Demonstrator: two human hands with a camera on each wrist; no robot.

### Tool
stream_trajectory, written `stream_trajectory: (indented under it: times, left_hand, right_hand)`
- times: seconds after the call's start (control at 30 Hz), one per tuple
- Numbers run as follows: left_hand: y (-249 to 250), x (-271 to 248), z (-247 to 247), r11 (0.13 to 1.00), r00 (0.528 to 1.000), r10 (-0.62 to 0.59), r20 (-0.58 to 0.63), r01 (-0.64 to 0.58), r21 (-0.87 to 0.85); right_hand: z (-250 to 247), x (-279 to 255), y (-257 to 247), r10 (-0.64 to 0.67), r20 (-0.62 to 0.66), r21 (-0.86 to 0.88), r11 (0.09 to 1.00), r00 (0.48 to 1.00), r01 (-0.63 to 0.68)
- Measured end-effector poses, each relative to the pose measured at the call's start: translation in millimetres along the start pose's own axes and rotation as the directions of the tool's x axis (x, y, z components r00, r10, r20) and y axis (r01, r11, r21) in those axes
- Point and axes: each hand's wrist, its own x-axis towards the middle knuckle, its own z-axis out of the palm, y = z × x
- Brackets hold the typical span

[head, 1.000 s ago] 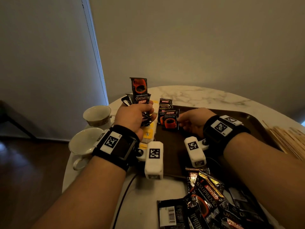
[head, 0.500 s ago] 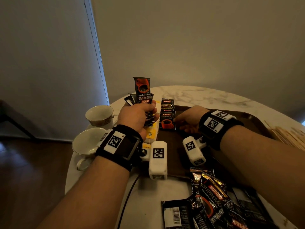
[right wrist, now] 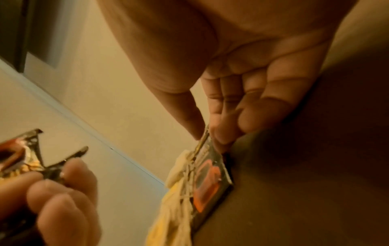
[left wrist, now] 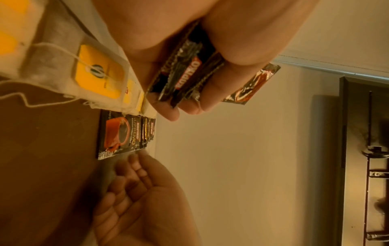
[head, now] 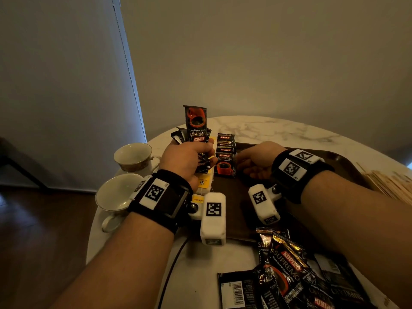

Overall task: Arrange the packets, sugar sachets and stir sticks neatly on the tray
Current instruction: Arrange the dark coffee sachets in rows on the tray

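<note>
1. The left hand (head: 186, 158) gripped a fan of black Kopiko coffee packets (head: 196, 126), fingers curled round their lower ends, above the left edge of the brown tray (head: 347, 166); one packet stood taller than the rest.
2. The right hand (head: 256, 160) lay low over the tray, its fingertips (right wrist: 221, 134) at the right edge of a row of overlapping coffee packets (head: 225, 157); whether thumb and fingers pinched the front packet or only touched it could not be told.
3. That row lay on the tray's far left part, just beside a line of tea bags with yellow tags (left wrist: 99, 74) along the tray's left side.
4. A loose heap of coffee packets (head: 289, 270) lay on the marble table (head: 278, 130) at the near edge.
5. Wooden stir sticks (head: 388, 186) lay right of the tray.
6. Two white teacups (head: 133, 156) stood at the table's left.
</note>
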Motion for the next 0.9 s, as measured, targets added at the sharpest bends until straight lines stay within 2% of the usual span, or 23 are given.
stream_trajectory:
  times: [0.1, 0.2, 0.3, 0.4, 0.5, 0.57, 0.67, 0.77, 0.9]
  left_hand:
    - [-1.9, -6.1, 1.5, 0.997, 0.995, -0.053, 0.082, 0.047, 0.066]
    - [-3.6, -13.1, 4.1, 0.984, 0.984, -0.108, 0.143, 0.086, 0.155]
    - [-4.8, -17.9, 4.8, 0.961, 0.975, -0.124, 0.185, 0.072, 0.266]
    - [-4.4, -20.6, 6.0, 0.954, 0.972, -0.129, 0.197, 0.068, 0.29]
    - [-0.7, -19.2, 7.4, 0.982, 0.991, -0.077, 0.106, 0.057, 0.178]
    - [0.6, -15.9, 7.1, 0.995, 0.998, -0.024, 0.049, 0.019, 0.103]
    - [-0.6, -11.2, 6.6, 0.998, 0.998, 0.056, -0.014, -0.056, 0.027]
    - [-3.2, -8.8, 7.4, 0.994, 0.993, 0.111, -0.026, -0.111, 0.008]
    - [-3.9, -12.8, 10.8, 0.99, 0.99, 0.136, 0.033, -0.135, -0.038]
  right_hand:
    - [-6.2, -7.8, 0.2, -0.145, 0.007, 0.246, 0.959, 0.989, 0.139]
    - [-13.2, -27.2, -3.2, -0.385, 0.057, 0.452, 0.833, 0.921, 0.32]
    - [-17.6, -40.5, -2.9, -0.547, 0.074, 0.433, 0.77, 0.834, 0.467]
    - [-16.2, -43.1, 4.2, -0.58, -0.031, 0.351, 0.756, 0.814, 0.553]
    - [-18.1, -39.1, 16.7, -0.533, -0.079, 0.42, 0.748, 0.842, 0.513]
    - [-19.5, -36.4, 24.5, -0.502, -0.033, 0.48, 0.75, 0.864, 0.454]
    - [-18.7, -35.8, 29.0, -0.494, 0.069, 0.472, 0.782, 0.867, 0.407]
    - [-15.9, -37.4, 27.7, -0.495, 0.144, 0.451, 0.803, 0.857, 0.388]
    - [-9.2, -38.4, 27.9, -0.489, 0.232, 0.428, 0.828, 0.841, 0.363]
